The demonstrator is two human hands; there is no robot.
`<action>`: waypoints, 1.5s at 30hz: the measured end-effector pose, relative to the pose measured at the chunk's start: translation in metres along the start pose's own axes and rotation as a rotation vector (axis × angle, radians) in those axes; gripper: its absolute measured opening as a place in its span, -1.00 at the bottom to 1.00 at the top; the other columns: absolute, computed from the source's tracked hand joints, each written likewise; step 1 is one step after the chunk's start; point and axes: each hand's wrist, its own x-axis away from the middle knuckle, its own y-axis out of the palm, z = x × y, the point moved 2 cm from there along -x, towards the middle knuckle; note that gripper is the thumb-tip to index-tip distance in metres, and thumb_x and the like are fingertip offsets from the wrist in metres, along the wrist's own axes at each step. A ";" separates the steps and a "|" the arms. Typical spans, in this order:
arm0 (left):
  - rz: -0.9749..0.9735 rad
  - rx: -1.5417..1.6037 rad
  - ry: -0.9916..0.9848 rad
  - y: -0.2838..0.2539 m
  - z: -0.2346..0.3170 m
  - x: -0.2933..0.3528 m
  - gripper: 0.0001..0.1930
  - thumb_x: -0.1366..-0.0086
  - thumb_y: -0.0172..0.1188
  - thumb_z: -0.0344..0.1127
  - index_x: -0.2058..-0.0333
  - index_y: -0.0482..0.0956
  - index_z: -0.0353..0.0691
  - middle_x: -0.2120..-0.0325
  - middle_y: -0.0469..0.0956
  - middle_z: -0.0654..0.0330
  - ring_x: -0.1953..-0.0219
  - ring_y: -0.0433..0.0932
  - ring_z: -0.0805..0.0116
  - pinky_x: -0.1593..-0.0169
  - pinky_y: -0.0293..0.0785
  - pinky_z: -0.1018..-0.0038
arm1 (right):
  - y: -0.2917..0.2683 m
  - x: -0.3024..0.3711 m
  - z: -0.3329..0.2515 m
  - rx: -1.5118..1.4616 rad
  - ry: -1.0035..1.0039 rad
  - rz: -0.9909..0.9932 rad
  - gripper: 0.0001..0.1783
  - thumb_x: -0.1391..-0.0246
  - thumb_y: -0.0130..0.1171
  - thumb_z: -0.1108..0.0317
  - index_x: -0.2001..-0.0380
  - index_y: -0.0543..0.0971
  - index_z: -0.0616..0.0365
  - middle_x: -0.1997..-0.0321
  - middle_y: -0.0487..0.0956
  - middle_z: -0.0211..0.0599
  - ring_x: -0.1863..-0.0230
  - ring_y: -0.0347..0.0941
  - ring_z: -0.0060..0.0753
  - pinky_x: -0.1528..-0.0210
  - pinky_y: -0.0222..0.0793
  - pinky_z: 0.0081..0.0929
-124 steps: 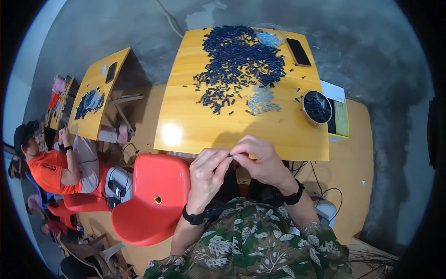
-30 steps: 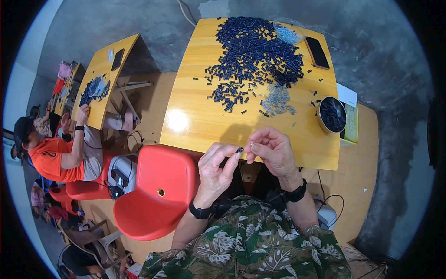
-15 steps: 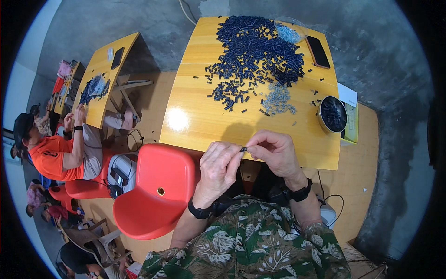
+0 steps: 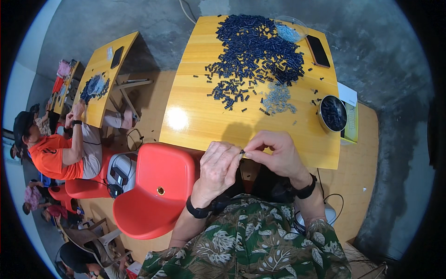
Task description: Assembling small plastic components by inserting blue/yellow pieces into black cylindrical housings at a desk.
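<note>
Near the front edge of the yellow wooden table [image 4: 186, 104], my two hands meet over one small black plastic part [image 4: 242, 152]. My left hand [image 4: 218, 167] is closed, with the part at its thumb and fingertips. From the other side my right hand [image 4: 276, 156] pinches at the same part, thumb against forefinger; whether it grips the part or a tiny piece on it is hidden. Beyond them spreads a large heap of small black tubular parts [image 4: 255, 46]. A patch of small clear pieces [image 4: 278, 98] lies at its near right side.
At the right edge stands a metal bowl [image 4: 332, 114] of black parts, by a yellow box [image 4: 351, 123]. A clear dish [image 4: 289, 31] and a phone [image 4: 318, 51] lie at the back. A red chair [image 4: 158, 186] is on my left; beyond it a person in orange [image 4: 53, 153] works.
My right hand and wrist have shifted slightly, with its fingertips closer to my left fingertips. Less of the black part shows between them now.
</note>
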 end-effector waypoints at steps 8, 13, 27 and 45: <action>-0.023 -0.008 0.021 0.000 0.000 -0.001 -0.80 -0.02 0.31 -0.61 0.35 0.55 -0.32 0.44 0.55 0.08 0.40 0.55 0.11 0.29 0.47 0.33 | 0.003 -0.002 0.033 -0.785 0.477 -0.203 -0.91 -0.04 0.35 0.46 0.39 0.62 0.21 0.48 0.62 -0.42 0.53 0.50 -0.70 0.47 0.44 -0.74; -0.012 0.058 -0.019 0.000 -0.002 0.001 -0.81 -0.03 0.31 -0.60 0.35 0.55 -0.31 0.45 0.56 0.09 0.40 0.55 0.12 0.31 0.47 0.35 | 0.007 -0.002 0.036 -0.800 0.491 -0.204 -0.89 -0.06 0.33 0.46 0.38 0.59 0.22 0.49 0.61 -0.39 0.56 0.49 -0.68 0.51 0.42 -0.72; 0.074 0.192 -0.226 0.003 -0.010 0.011 -0.88 -0.11 0.28 -0.55 0.33 0.60 -0.30 0.45 0.58 0.11 0.38 0.57 0.21 0.29 0.48 0.38 | 0.028 0.004 0.047 -1.201 0.649 -0.209 -0.82 -0.21 0.22 0.29 0.32 0.56 0.20 0.46 0.64 -0.28 0.58 0.55 -0.57 0.55 0.47 -0.65; 0.091 0.304 -0.480 0.018 -0.032 0.028 -0.93 -0.20 0.25 -0.52 0.33 0.56 -0.37 0.48 0.55 0.10 0.43 0.54 0.29 0.30 0.46 0.45 | 0.042 0.003 0.074 -0.102 0.283 0.122 -0.83 -0.17 0.23 0.33 0.25 0.56 0.20 0.58 0.52 -0.46 0.65 0.44 -0.51 0.54 0.40 -0.58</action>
